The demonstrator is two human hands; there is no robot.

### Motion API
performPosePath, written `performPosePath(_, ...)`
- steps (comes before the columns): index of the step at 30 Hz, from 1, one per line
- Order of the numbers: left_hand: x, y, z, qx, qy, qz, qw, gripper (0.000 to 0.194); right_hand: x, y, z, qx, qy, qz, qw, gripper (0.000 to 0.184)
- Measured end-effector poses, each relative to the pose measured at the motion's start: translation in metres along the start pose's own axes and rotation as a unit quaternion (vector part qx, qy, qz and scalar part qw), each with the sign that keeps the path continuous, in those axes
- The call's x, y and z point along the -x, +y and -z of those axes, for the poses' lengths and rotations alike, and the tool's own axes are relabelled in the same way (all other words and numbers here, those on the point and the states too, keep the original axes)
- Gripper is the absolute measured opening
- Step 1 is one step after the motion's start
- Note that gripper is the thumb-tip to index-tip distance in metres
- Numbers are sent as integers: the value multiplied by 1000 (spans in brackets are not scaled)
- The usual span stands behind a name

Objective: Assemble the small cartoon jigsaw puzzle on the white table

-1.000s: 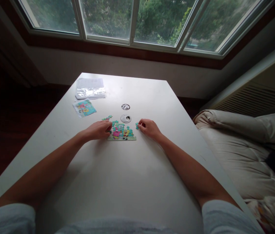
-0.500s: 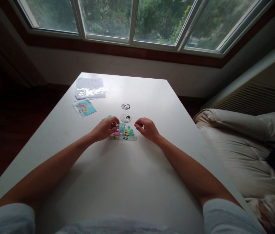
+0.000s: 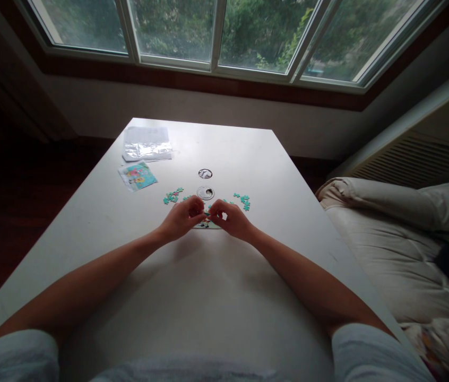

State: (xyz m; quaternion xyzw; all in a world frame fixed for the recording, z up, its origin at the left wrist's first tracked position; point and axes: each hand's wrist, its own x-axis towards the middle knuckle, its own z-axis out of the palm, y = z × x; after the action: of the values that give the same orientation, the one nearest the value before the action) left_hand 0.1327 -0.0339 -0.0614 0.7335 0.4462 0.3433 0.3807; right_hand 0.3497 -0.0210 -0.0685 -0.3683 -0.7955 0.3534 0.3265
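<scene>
A partly joined jigsaw puzzle (image 3: 208,225) with a cartoon picture lies flat on the table, largely covered by my hands. My left hand (image 3: 187,215) and my right hand (image 3: 230,217) meet over it, fingers curled and tips nearly touching. Between the fingertips shows a small teal jigsaw piece (image 3: 207,214), which both hands seem to pinch. Loose teal jigsaw pieces lie beyond my left hand (image 3: 172,196) and beyond my right hand (image 3: 244,201).
Two round disc-like things (image 3: 205,173) lie or are set in the white table (image 3: 208,297) behind the puzzle. At the back left are a printed cartoon picture (image 3: 139,175) and a clear plastic sleeve with paper (image 3: 147,143). A padded beige seat (image 3: 387,239) stands on the right.
My two hands have come together over the puzzle, my left hand moving right and my right hand left. The loose pieces at both sides are now uncovered.
</scene>
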Motion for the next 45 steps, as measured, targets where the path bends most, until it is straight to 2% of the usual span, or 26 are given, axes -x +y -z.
performPosePath(5,1,1,0,-51,15,-16,998,17,-2,4,10,-3,-22,24,999,23)
performPosePath(8,4,2,1,-127,-4,-50,991,14,-4,8,19,-3,34,21,999,24)
performPosePath(11,8,5,0,-206,-61,-140,967,12,-8,17,26,-49,92,-33,994,21)
performPosePath(14,11,4,-3,-262,-124,-227,930,20,-11,30,30,-123,60,-88,987,21)
performPosePath(16,13,2,-5,-293,-146,-249,911,31,-12,36,31,-139,13,-108,984,19)
performPosePath(19,14,-3,-7,-334,-157,-245,897,40,-12,41,32,-89,-31,-115,989,14)
performPosePath(22,14,-5,-7,-358,-161,-238,888,39,-11,42,32,-42,-39,-116,992,13)
performPosePath(26,13,-4,-6,-367,-162,-236,885,36,-9,44,31,-80,-40,-145,985,19)
performPosePath(30,13,-3,-6,-375,-162,-235,882,36,-8,45,28,-94,-50,-140,984,29)
performPosePath(37,12,-4,-6,-397,-162,-235,872,40,-9,44,23,-74,-40,-133,988,18)
performPosePath(45,11,-4,-7,-397,-163,-237,872,40,-7,43,20,36,-54,-127,990,11)
